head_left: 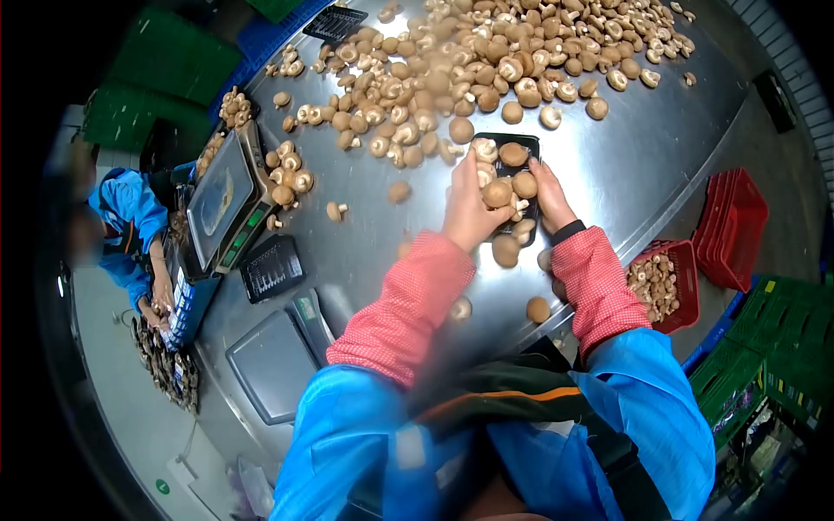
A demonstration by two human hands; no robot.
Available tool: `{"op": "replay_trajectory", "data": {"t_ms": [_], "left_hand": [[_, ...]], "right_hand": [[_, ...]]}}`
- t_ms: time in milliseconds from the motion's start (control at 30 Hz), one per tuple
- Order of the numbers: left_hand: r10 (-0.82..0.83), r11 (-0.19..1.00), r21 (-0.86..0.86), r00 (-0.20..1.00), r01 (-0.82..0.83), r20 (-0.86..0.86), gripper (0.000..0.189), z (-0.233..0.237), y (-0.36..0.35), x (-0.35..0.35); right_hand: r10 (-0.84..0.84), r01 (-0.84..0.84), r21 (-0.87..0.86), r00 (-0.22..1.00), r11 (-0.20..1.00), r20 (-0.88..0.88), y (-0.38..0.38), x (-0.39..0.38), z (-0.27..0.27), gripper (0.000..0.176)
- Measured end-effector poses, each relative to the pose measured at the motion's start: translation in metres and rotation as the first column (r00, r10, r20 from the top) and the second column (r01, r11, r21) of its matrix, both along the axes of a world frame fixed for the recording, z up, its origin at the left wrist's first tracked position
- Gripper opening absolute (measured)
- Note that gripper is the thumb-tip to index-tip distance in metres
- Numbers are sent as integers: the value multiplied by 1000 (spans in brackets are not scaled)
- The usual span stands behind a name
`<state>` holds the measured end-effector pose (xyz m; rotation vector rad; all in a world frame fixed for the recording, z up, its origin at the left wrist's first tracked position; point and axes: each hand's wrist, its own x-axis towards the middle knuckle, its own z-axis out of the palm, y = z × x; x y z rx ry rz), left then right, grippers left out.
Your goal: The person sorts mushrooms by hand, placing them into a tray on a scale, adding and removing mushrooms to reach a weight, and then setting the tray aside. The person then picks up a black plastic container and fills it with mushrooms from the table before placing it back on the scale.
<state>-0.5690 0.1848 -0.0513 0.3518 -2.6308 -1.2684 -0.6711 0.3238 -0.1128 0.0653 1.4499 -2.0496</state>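
A small black plastic tray (531,146) lies on the steel table, partly filled with brown-capped mushrooms (497,193). On its left side, my left hand (470,208) curls around mushrooms in the tray, the thumb stretched beneath a cap. My right hand (549,200) grips the tray's right side, its fingers beside a mushroom (524,184). Both sets of fingertips are partly hidden. Just below the tray's near end sits another mushroom (506,251).
A large mushroom pile (486,61) covers the far steel table (373,252). To the left stand a scale (228,195), an empty black tray (272,267) and a grey-topped device (274,365). Red crates (731,227) are at right. A co-worker (130,217) handles mushrooms at far left.
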Motion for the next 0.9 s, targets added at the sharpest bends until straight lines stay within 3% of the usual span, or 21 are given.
{"op": "replay_trajectory", "data": {"t_ms": [67, 167, 200, 267, 300, 400, 467, 500, 567, 600, 667, 700, 767, 867, 900], "left_hand": [[28, 996, -86, 999, -30, -18, 109, 11, 6, 27], [30, 987, -163, 980, 3, 197, 102, 37, 3, 62], [19, 999, -34, 994, -16, 105, 90, 32, -1, 76], [210, 899, 394, 978, -193, 0, 80, 24, -3, 94], [315, 771, 589, 949, -242, -22, 76, 24, -5, 102], [370, 775, 524, 926, -353, 76, 57, 19, -28, 127], [320, 833, 435, 939, -341, 123, 51, 17, -36, 139], [399, 790, 455, 908, -411, 127, 46, 21, -32, 144], [399, 785, 471, 910, -402, 110, 42, 5, -47, 164], [442, 789, 458, 896, -409, 37, 40, -5, -55, 174], [438, 790, 463, 899, -402, 34, 41, -14, -76, 197], [442, 792, 453, 896, -409, 38, 41, -13, -82, 207], [420, 738, 564, 906, -371, 47, 41, 9, -85, 223], [410, 701, 609, 908, -372, 83, 42, 15, -97, 244], [402, 719, 588, 912, -370, 82, 42, 17, -98, 248]], "right_hand": [[-61, 71, -93, 992, 993, 109, -3, 37, -5, 43], [-128, 140, -149, 988, 979, 91, -5, 74, -14, 48], [-128, 146, -134, 983, 980, 134, -5, 85, -8, 48], [-112, 138, -149, 979, 979, 172, -8, 110, 27, 51], [-93, 110, -124, 987, 986, 134, -10, 116, 23, 51], [-9, 8, -63, 1000, 998, -6, -19, 140, 14, 55], [78, -56, 97, 966, 994, -245, -29, 164, 9, 53], [147, -82, 197, 928, 977, -343, -30, 173, 16, 52], [326, -202, 283, 794, 937, -513, -19, 168, -5, 46], [512, -252, 495, 693, 832, -508, -6, 161, 20, 47], [683, -9, 802, 530, 597, -503, 25, 143, 67, 52], [700, 257, 842, 470, 475, -538, 44, 133, 78, 58], [832, 490, 867, 440, 93, -338, 85, 118, 69, 66], [876, 284, 956, 442, 69, -194, 104, 132, 57, 67], [870, 267, 945, 401, 190, -288, 101, 143, 50, 66]]}}
